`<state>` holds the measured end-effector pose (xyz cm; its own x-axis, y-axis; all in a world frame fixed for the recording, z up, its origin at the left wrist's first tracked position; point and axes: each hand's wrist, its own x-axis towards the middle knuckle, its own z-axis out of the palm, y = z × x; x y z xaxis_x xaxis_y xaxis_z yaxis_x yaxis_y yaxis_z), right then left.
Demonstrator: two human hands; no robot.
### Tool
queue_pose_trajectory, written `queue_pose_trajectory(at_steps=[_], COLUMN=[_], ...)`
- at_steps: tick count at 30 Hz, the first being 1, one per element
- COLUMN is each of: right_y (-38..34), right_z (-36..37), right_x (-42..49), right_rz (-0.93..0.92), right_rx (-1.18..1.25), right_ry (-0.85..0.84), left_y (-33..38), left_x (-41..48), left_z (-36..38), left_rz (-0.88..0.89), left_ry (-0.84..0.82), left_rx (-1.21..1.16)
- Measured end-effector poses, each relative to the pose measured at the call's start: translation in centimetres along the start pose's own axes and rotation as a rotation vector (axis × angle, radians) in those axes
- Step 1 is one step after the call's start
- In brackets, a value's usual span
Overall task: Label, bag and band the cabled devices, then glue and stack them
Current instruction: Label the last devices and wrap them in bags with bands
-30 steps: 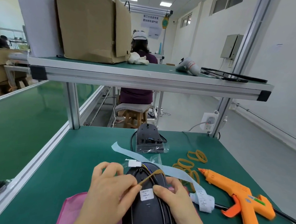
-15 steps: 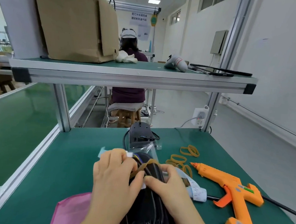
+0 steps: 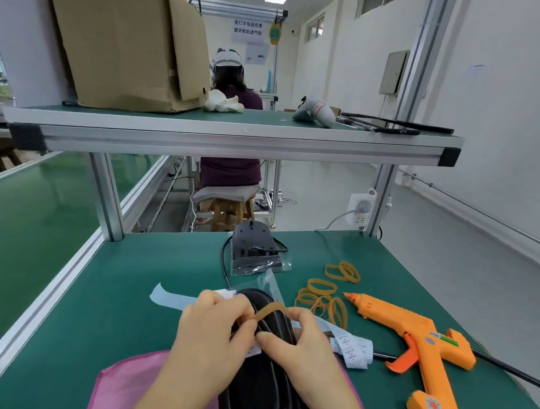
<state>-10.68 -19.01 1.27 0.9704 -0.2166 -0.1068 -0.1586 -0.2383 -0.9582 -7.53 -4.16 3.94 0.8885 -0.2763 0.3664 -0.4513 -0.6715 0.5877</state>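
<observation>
6 o'clock | our left hand (image 3: pixel 210 330) and right hand (image 3: pixel 298 348) pinch the stretchy rubber band (image 3: pixel 270 308) over the rigid black device (image 3: pixel 261 377) | we'd hold its sides.

Bright ceiling light, soft shadows, warped edges.

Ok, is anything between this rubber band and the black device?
Nothing visible. The left hand and right hand stretch the rubber band over the far end of the black device; spare bands lie aside.
</observation>
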Motion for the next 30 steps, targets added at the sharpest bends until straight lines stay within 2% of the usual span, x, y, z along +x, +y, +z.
queue_pose_trajectory(at_steps=[6,11,14,17,21,23,24,26,28,30], right_y=[0.0,0.1,0.4,0.6,0.3,-0.1,-0.3,-0.5,-0.6,-0.6], right_z=[0.0,-0.3,-0.6,-0.7,-0.2,0.0,0.1,0.1,0.2,0.3], right_x=[0.1,0.6,0.5,0.3,-0.1,-0.3,-0.4,-0.5,-0.6,-0.6], right_rz=[0.015,0.045,0.010,-0.042,-0.090,-0.090,-0.097,-0.125,-0.139,-0.140], right_rx=[-0.031,-0.037,-0.006,0.073,0.189,0.239,0.256,0.267,0.292,0.324], right_ry=[0.024,0.021,0.035,0.075,0.045,0.018,0.018,0.030,0.025,0.027], left_y=[0.6,1.1,0.2,-1.3,-2.2,-2.7,-2.6,-2.6,-2.7,-2.7], left_x=[-0.1,-1.4,-2.4,-2.7,-2.7,-2.9,-3.0,-2.8,-2.5,-2.1], left_z=[0.1,0.9,1.2,1.3,1.9,2.3,2.2,2.4,2.5,2.7], left_rz=[-0.039,0.218,0.243,0.218,0.309,0.165,0.020,-0.237,-0.331,-0.366], left_ry=[-0.083,-0.113,-0.110,-0.041,0.204,0.320,0.306,0.149,0.037,0.036], left_rx=[-0.074,-0.113,-0.193,-0.228,-0.123,-0.177,-0.342,-0.736,-0.867,-0.882])
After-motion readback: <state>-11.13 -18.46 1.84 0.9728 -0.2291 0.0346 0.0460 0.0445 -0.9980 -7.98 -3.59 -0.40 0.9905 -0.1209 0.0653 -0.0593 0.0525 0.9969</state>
